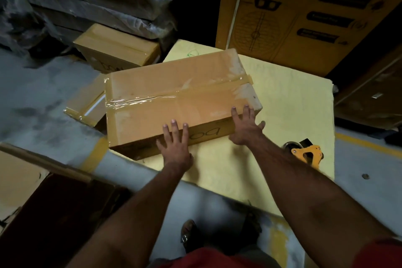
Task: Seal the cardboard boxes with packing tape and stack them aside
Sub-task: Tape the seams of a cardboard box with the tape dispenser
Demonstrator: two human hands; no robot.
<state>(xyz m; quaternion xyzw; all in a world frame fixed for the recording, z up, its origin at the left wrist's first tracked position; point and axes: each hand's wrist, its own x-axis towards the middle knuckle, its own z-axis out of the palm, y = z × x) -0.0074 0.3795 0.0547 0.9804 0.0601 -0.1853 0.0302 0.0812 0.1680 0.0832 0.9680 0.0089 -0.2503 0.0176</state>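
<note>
Far left, two taped boxes on the floor: a rear box (117, 50) by the wrapped stacks, and a low box (87, 104) partly hidden behind the main one.

Centre, the box (174, 102) sits on the yellow pad (282, 98), its left end hanging past the pad edge over the low box. Tape (139, 99) runs along its top seam, wrinkled at the left end.

Left hand (176, 143) lies flat, fingers straight, against the near top edge. Right hand (244, 128) is spread flat on the near right corner, thumb out. Neither hand curls around anything.

Right, the tape gun (306, 154) lies on the pad, just beside the right forearm.

Risks, judged: flat palms give no real grip, so a push could tip the overhanging box off the pad onto the low box. The wrinkled tape may lift. A forearm sweep could knock the tape gun.
</note>
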